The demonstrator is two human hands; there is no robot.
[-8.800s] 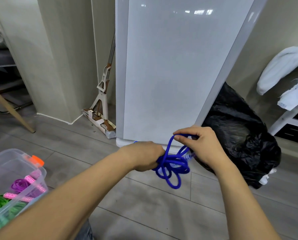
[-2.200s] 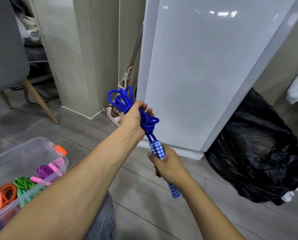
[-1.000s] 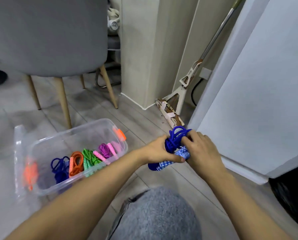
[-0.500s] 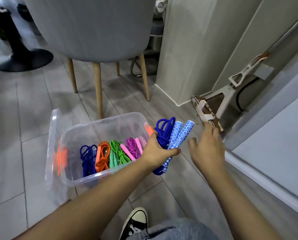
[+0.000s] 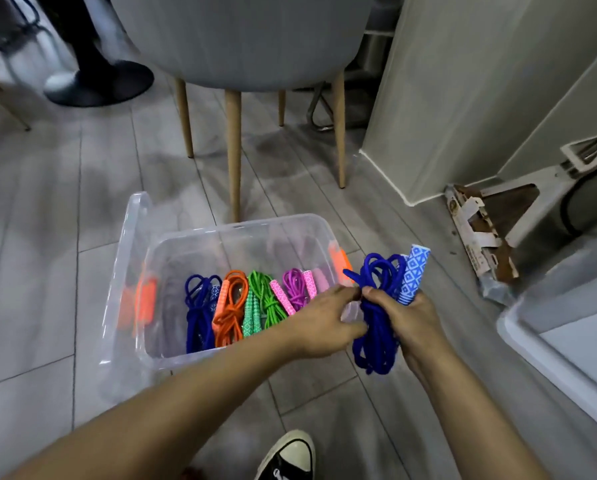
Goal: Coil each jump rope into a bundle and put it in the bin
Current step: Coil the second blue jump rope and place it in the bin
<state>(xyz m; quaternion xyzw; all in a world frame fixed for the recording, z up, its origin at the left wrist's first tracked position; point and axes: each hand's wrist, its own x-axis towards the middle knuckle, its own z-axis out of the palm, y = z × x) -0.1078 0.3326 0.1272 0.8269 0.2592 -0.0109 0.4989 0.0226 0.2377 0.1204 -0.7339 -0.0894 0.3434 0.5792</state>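
Note:
A coiled blue jump rope (image 5: 376,317) with blue-and-white patterned handles (image 5: 414,275) is in my right hand (image 5: 411,323), which grips the bundle just right of the clear plastic bin (image 5: 234,226). My left hand (image 5: 319,322) is beside the bundle, its fingertips touching the rope's left side over the bin's right end. Inside the bin, side by side, lie a blue bundle (image 5: 198,313), an orange bundle (image 5: 231,310), a green bundle (image 5: 266,303) and a purple bundle with pink handles (image 5: 295,291).
The bin has orange latches (image 5: 338,259) and its lid (image 5: 127,258) lies at its left. A grey chair on wooden legs (image 5: 234,150) stands just behind it. A mop head (image 5: 477,233) lies right, a white appliance (image 5: 567,344) at lower right. My shoe (image 5: 290,455) is below.
The blue bundle has passed from my left hand to my right hand, which was open before. My left hand now only touches it. The view has swung down toward the bin.

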